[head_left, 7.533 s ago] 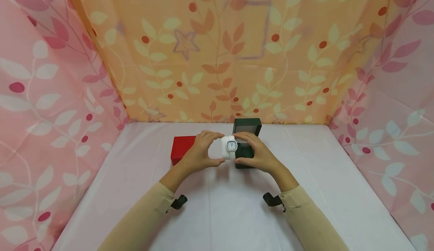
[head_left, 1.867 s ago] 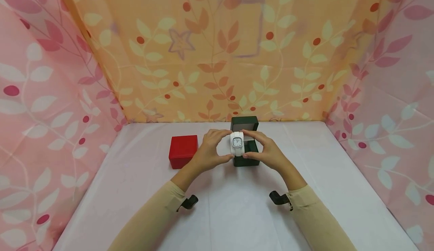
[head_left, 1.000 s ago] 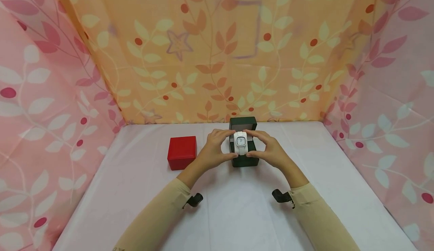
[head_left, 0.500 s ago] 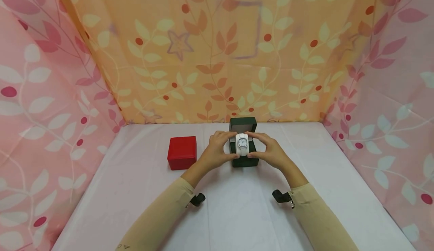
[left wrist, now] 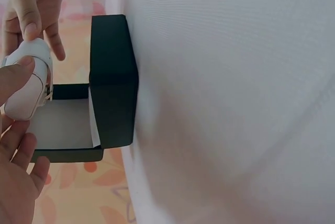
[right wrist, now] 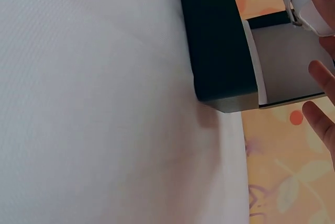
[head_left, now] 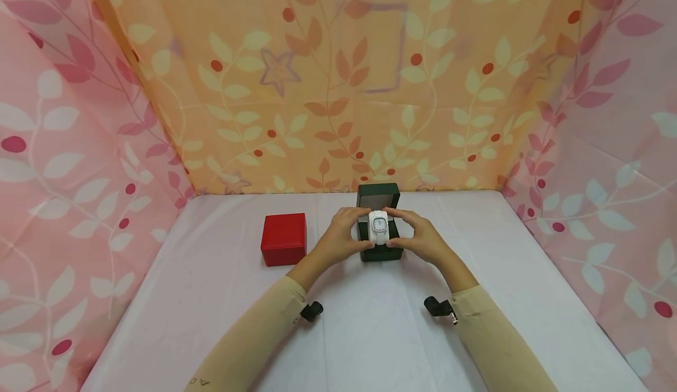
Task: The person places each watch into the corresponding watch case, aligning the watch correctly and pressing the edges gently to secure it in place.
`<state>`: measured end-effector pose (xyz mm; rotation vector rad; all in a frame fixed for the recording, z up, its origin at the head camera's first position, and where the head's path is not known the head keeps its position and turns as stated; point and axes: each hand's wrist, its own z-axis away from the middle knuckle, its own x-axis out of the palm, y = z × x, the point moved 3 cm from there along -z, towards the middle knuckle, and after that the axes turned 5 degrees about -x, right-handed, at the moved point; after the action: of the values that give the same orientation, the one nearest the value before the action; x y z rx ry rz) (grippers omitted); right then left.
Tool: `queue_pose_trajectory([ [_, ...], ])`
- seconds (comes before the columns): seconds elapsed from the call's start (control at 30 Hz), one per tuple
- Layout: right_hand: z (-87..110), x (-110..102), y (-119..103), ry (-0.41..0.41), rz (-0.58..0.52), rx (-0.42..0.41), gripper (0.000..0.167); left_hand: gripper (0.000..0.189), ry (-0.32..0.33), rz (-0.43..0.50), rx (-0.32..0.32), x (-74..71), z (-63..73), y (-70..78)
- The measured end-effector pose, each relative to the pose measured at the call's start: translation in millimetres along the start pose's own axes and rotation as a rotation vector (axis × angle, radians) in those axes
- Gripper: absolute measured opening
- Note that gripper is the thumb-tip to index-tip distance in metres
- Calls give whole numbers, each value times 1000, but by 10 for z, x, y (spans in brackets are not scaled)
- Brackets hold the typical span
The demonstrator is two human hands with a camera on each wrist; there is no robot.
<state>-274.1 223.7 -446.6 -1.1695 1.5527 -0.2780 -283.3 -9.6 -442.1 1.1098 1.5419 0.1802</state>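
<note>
A white wristwatch point(head_left: 379, 225) wrapped round a white cushion is held up between both hands, its square dial toward the head camera. My left hand point(head_left: 341, 234) pinches its left side with thumb and fingertips. On the right side my right hand point(head_left: 420, 236) pinches it the same way. Just behind and below stands a dark green watch box point(head_left: 382, 253), lid raised. In the left wrist view the white cushion point(left wrist: 30, 85) is above the green box point(left wrist: 112, 82), apart from it. The right wrist view shows part of the watch strap point(right wrist: 289, 4) beside the fingers.
A closed red box point(head_left: 284, 239) sits on the white-covered table point(head_left: 365, 333), left of the green box. Orange patterned cloth point(head_left: 338, 86) hangs at the back, with pink cloth point(head_left: 58, 174) along both sides.
Both hands, with the watch between them, have shifted rightward from between the boxes to in front of the green box. Over the last half second they have barely moved.
</note>
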Motion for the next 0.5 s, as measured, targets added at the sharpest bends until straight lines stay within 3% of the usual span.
queue_pose_trajectory([
  [0.5,-28,54,132,-28,10,32,77,78,-40,-2,-49,123,-74,-106],
])
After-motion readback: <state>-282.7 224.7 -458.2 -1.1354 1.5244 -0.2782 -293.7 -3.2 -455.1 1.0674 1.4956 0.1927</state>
